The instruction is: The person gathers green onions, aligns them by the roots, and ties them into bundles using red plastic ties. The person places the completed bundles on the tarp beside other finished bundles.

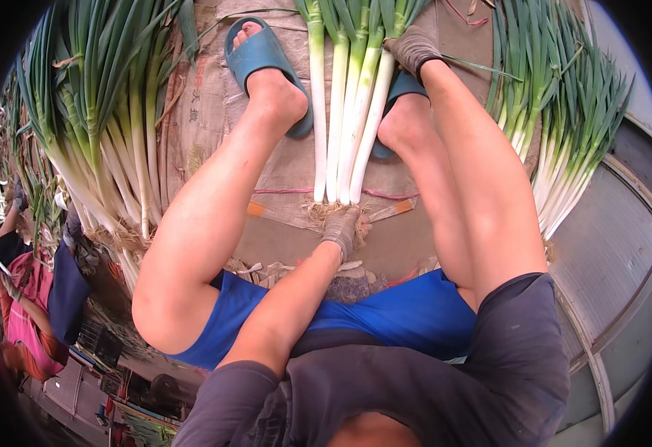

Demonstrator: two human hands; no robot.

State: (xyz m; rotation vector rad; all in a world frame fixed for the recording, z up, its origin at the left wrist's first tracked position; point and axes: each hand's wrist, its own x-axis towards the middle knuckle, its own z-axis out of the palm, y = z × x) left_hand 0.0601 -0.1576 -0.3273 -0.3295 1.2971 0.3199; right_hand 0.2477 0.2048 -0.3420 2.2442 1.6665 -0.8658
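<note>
Before me several long Welsh onions (334, 117) lie side by side, their white shafts toward me and green leaves away. My left hand (344, 228), in a worn grey-brown glove with bare fingertips, presses against their stringy roots (316, 211); some of its fingers are hidden there. At the right side of the bunch, my right hand (415, 50) in a similar glove grips the outermost stalk where white turns to green. A pink cord (281, 191) runs crosswise beneath the shafts near the root end.
Woven sacking (203, 106) covers the ground. My feet in blue slides (270, 61) flank the bunch. More Welsh onions are heaped at left (97, 112) and right (566, 128). Metal panelling (600, 223) stands at far right. Another person (32, 313) sits at far left.
</note>
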